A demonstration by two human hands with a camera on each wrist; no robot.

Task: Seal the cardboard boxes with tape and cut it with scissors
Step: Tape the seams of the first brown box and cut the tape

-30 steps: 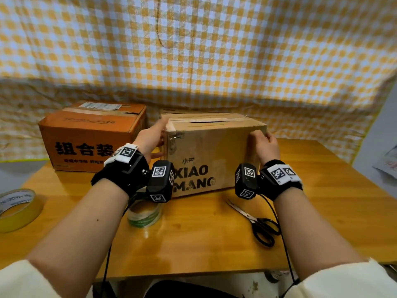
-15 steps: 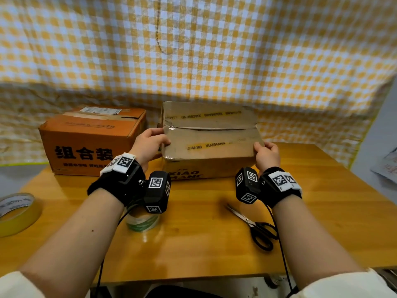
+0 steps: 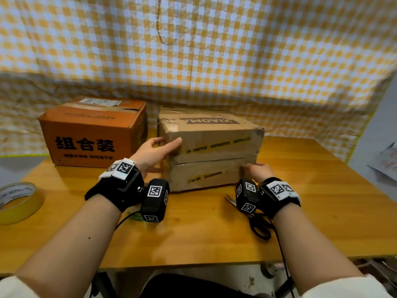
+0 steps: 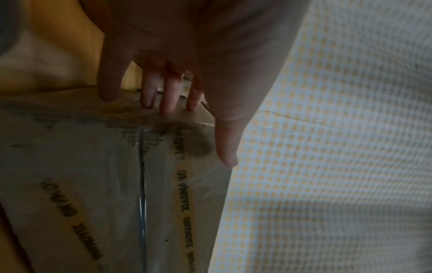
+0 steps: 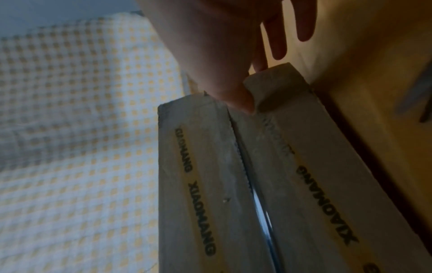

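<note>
cardboard: the brown box [image 3: 211, 151] sits mid-table beside the orange box [image 3: 92, 132], its flap seam turned toward the person; left hand [image 3: 153, 154] lies flat, fingers straight, on the left corner; right hand [image 3: 256, 172] grips the right end, thumb in the seam; advice: settle the box squarely with flaps closed before fetching the tape roll [image 3: 18, 202]; scissors [image 3: 260, 227] lie near the right wrist
</note>
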